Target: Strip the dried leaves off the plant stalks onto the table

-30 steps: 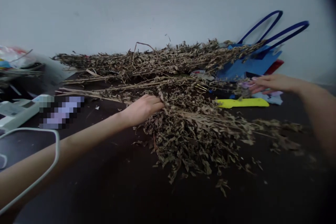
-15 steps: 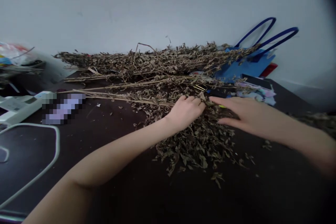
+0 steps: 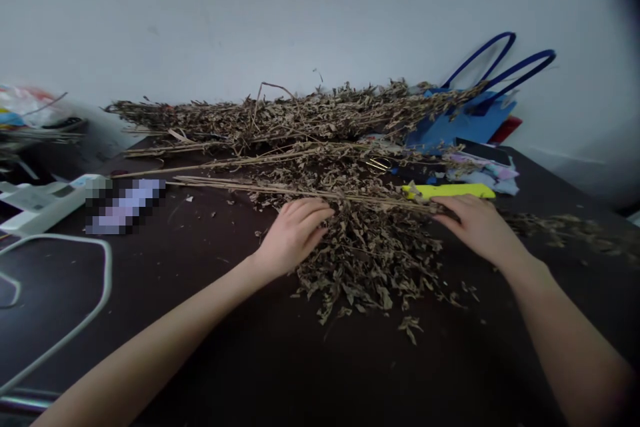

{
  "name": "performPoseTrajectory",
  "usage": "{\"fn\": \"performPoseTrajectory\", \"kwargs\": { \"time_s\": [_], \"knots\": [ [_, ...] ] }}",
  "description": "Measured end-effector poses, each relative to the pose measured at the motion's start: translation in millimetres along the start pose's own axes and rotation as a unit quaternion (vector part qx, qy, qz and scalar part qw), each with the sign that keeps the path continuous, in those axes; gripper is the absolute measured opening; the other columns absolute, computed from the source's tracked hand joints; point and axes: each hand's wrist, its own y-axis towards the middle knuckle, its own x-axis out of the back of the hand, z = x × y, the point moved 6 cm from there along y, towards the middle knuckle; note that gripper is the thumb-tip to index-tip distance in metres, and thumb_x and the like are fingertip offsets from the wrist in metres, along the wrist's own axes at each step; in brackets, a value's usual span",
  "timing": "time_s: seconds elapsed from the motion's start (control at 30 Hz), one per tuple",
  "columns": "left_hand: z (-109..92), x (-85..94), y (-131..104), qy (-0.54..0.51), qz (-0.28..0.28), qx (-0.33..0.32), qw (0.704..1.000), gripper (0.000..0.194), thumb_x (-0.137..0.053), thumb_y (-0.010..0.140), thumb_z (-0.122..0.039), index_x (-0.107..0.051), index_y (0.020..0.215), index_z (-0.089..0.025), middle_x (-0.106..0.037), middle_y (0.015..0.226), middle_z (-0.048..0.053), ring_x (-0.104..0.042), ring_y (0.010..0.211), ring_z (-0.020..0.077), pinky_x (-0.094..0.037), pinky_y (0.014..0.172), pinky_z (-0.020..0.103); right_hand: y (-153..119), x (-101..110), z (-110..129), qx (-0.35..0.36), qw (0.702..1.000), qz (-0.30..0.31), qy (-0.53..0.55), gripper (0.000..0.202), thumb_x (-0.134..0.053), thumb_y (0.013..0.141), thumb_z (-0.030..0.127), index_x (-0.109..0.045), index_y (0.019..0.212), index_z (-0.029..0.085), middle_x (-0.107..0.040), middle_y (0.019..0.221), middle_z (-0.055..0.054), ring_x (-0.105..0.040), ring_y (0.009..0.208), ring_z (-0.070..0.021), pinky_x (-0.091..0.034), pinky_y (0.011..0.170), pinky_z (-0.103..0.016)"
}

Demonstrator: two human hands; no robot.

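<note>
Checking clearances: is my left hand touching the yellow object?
Apart. The head view shows dried leaves between the left hand and the yellow object.

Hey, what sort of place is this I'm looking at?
Probably an ordinary room indoors, perhaps at home, rather than a proper workshop: dried leafy plants lie on a dark table against a plain wall, near a blue bag with handles.

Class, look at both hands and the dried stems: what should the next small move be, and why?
Probably the left hand should close around the dried stems to steady them: it sits just on their near side, beside the leaf pile, with its thumb apart, while the right hand is at their right end.
</note>
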Motion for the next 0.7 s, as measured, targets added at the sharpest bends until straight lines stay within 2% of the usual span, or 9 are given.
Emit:
{"fn": "performPoseTrajectory", "kwargs": {
  "time_s": [0.13,0.2,0.27,0.37,0.5,0.7],
  "knots": [
    [41,11.3,-29,-0.032,-0.050,0.151,0.987,0.021,-0.049,0.086,-0.019,-0.059,0.105,-0.016,-0.063,0.103,0.009,-0.056,0.099,0.0211,-0.044,0.087,0.038,0,-4,10,0.003,0.999,0.014,0.032,0.038,-0.044,0.085,0.038,-0.055,0.116,0.021,-0.061,0.109,-0.011,-0.053,0.102,-0.0325,-0.045,0.081,-0.048],
    [55,16.0,-40,-0.045,-0.067,0.214,0.973,0.020,-0.050,0.085,-0.022,-0.060,0.102,-0.018,-0.064,0.100,0.008,-0.058,0.091,0.0198,-0.047,0.080,0.035,6,4,25,0.004,0.998,0.011,0.057,0.037,-0.042,0.086,0.037,-0.054,0.117,0.021,-0.060,0.111,-0.010,-0.053,0.103,-0.0296,-0.044,0.084,-0.046],
    [64,18.0,-47,-0.062,-0.072,0.250,0.964,0.020,-0.051,0.085,-0.024,-0.061,0.101,-0.018,-0.066,0.097,0.007,-0.060,0.086,0.0184,-0.048,0.076,0.032,15,13,43,0.005,0.997,-0.001,0.078,0.034,-0.040,0.088,0.036,-0.055,0.115,0.021,-0.060,0.110,-0.008,-0.054,0.102,-0.0262,-0.043,0.087,-0.043],
    [67,19.1,-51,-0.083,-0.085,0.261,0.958,0.021,-0.050,0.085,-0.024,-0.062,0.101,-0.018,-0.067,0.096,0.007,-0.061,0.082,0.0174,-0.048,0.073,0.030,35,23,75,0.030,0.994,-0.030,0.100,0.028,-0.040,0.089,0.030,-0.058,0.108,0.020,-0.061,0.104,-0.008,-0.055,0.098,-0.0237,-0.044,0.085,-0.040],
    [66,16.8,-51,-0.091,-0.090,0.258,0.958,0.021,-0.050,0.084,-0.024,-0.064,0.099,-0.019,-0.068,0.095,0.007,-0.062,0.081,0.0178,-0.048,0.071,0.029,62,13,112,0.083,0.991,-0.013,0.103,0.017,-0.045,0.087,0.023,-0.060,0.095,0.019,-0.062,0.093,-0.006,-0.053,0.089,-0.0215,-0.043,0.082,-0.037],
    [61,15.2,-51,-0.099,-0.076,0.249,0.960,0.020,-0.049,0.084,-0.023,-0.065,0.097,-0.019,-0.068,0.095,0.007,-0.062,0.084,0.0188,-0.047,0.072,0.029,77,-13,123,0.079,0.993,-0.005,0.089,0.011,-0.051,0.083,0.021,-0.061,0.088,0.019,-0.061,0.086,-0.007,-0.051,0.085,-0.0237,-0.043,0.075,-0.037]
  ]
}}
